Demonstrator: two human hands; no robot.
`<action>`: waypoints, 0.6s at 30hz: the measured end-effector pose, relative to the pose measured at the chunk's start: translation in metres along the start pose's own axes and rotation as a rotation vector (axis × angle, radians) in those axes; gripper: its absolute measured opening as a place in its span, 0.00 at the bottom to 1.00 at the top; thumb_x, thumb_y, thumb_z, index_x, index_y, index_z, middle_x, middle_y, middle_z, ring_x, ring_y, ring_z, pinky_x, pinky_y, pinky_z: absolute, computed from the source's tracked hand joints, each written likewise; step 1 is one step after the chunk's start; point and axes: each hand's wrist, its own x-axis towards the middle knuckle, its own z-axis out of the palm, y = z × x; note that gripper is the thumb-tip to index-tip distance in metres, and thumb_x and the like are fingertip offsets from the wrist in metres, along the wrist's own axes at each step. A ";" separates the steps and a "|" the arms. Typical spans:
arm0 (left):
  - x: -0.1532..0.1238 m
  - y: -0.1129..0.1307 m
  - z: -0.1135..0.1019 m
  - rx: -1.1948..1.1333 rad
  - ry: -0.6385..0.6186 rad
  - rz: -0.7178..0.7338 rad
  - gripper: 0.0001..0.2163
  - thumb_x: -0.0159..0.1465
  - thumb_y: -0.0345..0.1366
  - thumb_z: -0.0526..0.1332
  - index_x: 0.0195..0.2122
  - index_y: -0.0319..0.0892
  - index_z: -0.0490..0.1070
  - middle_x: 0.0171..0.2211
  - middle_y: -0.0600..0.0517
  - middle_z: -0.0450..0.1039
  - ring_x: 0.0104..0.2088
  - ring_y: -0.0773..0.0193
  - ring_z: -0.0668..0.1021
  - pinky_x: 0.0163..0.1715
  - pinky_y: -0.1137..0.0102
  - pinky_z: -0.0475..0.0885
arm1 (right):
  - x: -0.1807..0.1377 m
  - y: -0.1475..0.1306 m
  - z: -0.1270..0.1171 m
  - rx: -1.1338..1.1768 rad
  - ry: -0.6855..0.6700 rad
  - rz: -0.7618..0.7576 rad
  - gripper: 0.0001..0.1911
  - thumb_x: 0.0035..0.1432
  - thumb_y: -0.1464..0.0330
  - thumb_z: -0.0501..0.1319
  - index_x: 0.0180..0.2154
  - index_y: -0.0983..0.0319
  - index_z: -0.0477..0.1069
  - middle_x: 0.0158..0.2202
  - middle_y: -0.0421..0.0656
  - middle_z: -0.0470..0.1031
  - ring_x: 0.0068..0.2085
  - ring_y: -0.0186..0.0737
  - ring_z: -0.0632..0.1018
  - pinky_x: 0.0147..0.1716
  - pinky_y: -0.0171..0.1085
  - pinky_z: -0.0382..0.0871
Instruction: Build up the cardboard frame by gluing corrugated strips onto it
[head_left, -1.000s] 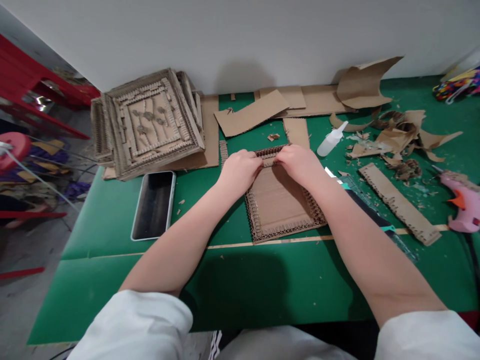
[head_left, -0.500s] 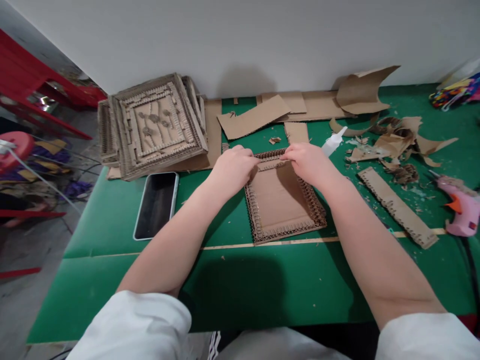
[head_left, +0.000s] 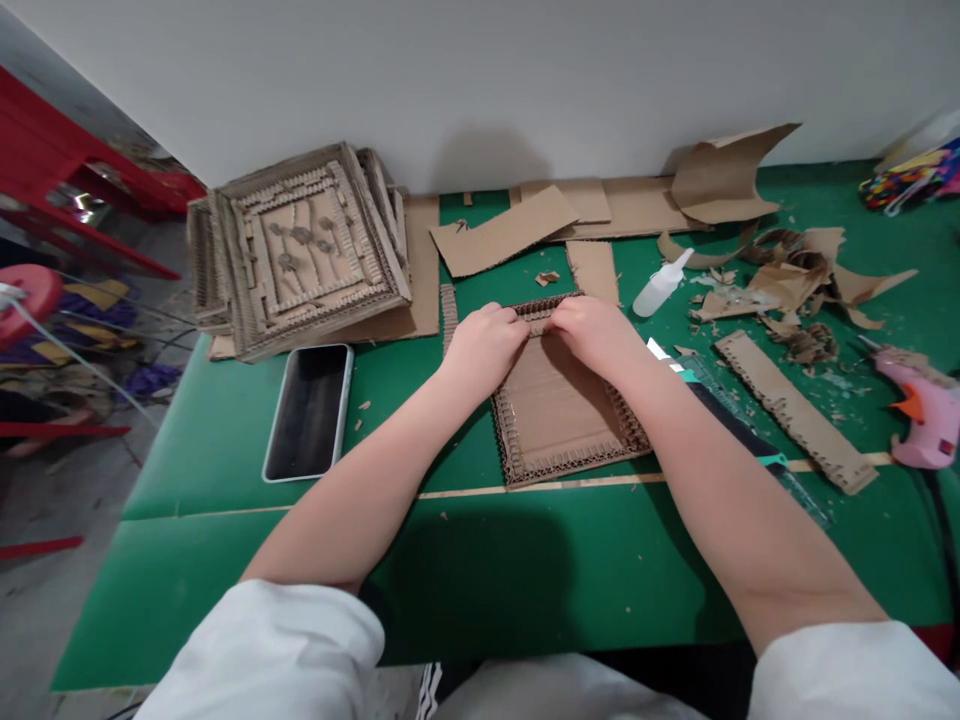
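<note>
A shallow cardboard frame [head_left: 568,400] with corrugated strips along its edges lies on the green table in front of me. My left hand [head_left: 489,342] is at its far left corner, fingers closed and pressed on a narrow corrugated cardboard strip [head_left: 538,326] along the inner far edge. At the other end of this strip, my right hand [head_left: 589,332] pinches it, covering part of the far right corner. My fingertips partly hide the strip. A utility knife [head_left: 724,418] with a black and teal handle lies beneath my right forearm.
A phone [head_left: 309,412] lies left of the frame, below stacked cardboard pictures [head_left: 311,250]. A white glue bottle [head_left: 660,288], a long cardboard piece [head_left: 795,412], torn scraps [head_left: 802,275] and a pink glue gun [head_left: 924,408] are on the right. Cardboard offcuts [head_left: 506,232] line the wall.
Both hands have come slightly nearer to me and closer together along the strip at the far edge. The utility knife and more of the glue bottle now show beside my right arm.
</note>
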 end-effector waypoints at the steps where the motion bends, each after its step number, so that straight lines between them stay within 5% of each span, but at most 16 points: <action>1: 0.000 0.001 -0.001 0.000 -0.010 -0.006 0.12 0.66 0.30 0.52 0.33 0.38 0.76 0.30 0.45 0.74 0.34 0.58 0.72 0.32 0.66 0.67 | 0.000 0.000 0.000 0.004 0.004 0.000 0.12 0.60 0.77 0.53 0.34 0.64 0.75 0.36 0.48 0.76 0.39 0.42 0.73 0.35 0.38 0.61; 18: 0.001 0.011 -0.018 0.046 -0.134 -0.036 0.09 0.63 0.26 0.56 0.36 0.37 0.76 0.34 0.44 0.75 0.37 0.57 0.74 0.32 0.66 0.66 | 0.000 -0.002 -0.002 -0.037 -0.002 -0.041 0.11 0.61 0.78 0.53 0.32 0.66 0.74 0.35 0.48 0.75 0.38 0.41 0.71 0.36 0.37 0.60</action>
